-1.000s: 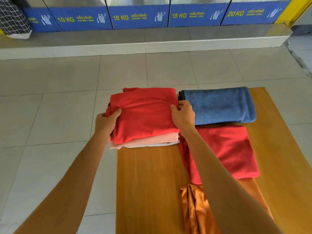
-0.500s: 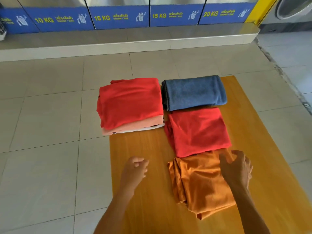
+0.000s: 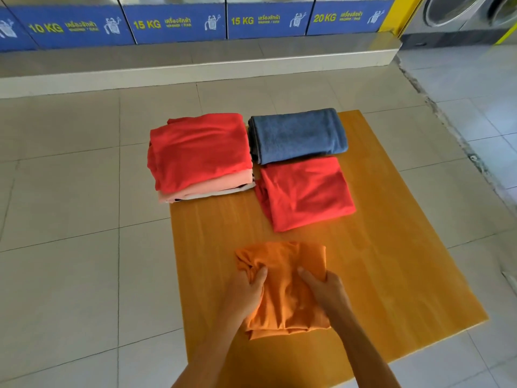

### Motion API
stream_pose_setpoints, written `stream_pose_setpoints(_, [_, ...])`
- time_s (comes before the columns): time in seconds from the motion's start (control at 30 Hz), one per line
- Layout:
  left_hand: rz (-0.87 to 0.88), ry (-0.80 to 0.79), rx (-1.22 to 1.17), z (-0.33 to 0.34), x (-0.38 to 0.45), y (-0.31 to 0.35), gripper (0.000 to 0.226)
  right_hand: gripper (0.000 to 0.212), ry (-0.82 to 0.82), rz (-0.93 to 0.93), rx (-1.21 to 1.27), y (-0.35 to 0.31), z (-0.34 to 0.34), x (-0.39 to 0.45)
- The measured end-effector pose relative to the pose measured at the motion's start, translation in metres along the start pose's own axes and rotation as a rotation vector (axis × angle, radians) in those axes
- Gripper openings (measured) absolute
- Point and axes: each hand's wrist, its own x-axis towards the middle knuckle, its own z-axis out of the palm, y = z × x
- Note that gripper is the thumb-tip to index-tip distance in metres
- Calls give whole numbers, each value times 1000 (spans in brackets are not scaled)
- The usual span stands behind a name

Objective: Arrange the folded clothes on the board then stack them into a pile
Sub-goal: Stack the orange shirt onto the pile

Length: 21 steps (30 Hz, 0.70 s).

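A wooden board (image 3: 391, 247) lies on the tiled floor. At its far left corner sits a pile (image 3: 200, 152) with a red garment on top, a pink one and a white one beneath; it overhangs the board's left edge. A folded blue towel (image 3: 298, 134) lies at the far right, with a folded red cloth (image 3: 303, 191) just in front of it. Near me is a folded orange cloth (image 3: 285, 278). My left hand (image 3: 244, 296) grips its left side and my right hand (image 3: 326, 289) grips its right side.
Beige floor tiles (image 3: 70, 205) surround the board. A raised step (image 3: 195, 68) runs along the back, under a row of blue-fronted washing machines (image 3: 173, 21). Another machine with a round door (image 3: 458, 12) stands at the far right.
My hands left the red-topped pile, drew back toward me and took hold of the orange cloth. The orange cloth has shifted left and nearer, away from the red cloth.
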Motion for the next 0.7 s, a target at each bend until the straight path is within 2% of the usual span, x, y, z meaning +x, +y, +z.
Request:
stream_pose_setpoints(0.1, [-70, 31, -168, -26, -9, -27, 71, 43, -59, -95, 94, -5, 15, -11])
stream_pose_setpoints(0.23, [-94, 64, -432, -73, -10, -38, 85, 28, -222, -293, 150, -45, 26, -21])
stream_pose_setpoints(0.27, [-91, 94, -453, -87, -8, -35, 81, 21, -240, -342, 157, -61, 28, -21])
stream_pose_setpoints(0.4, [37, 214, -549, -150, -1, 9, 36, 11, -293, -526, 191, -147, 31, -20])
stream_pose_setpoints(0.5, [125, 280, -608, -199, 19, 47, 29, 12, -317, -647, 220, -222, 35, -9])
stream_pose_setpoints(0.63, [164, 375, -647, -253, 69, 94, 44, 30, -390, -700, 252, -311, 49, 20])
stream_pose_setpoints(0.7, [152, 412, -648, -270, 106, 111, 56, 25, -407, -693, 231, -341, 61, 43])
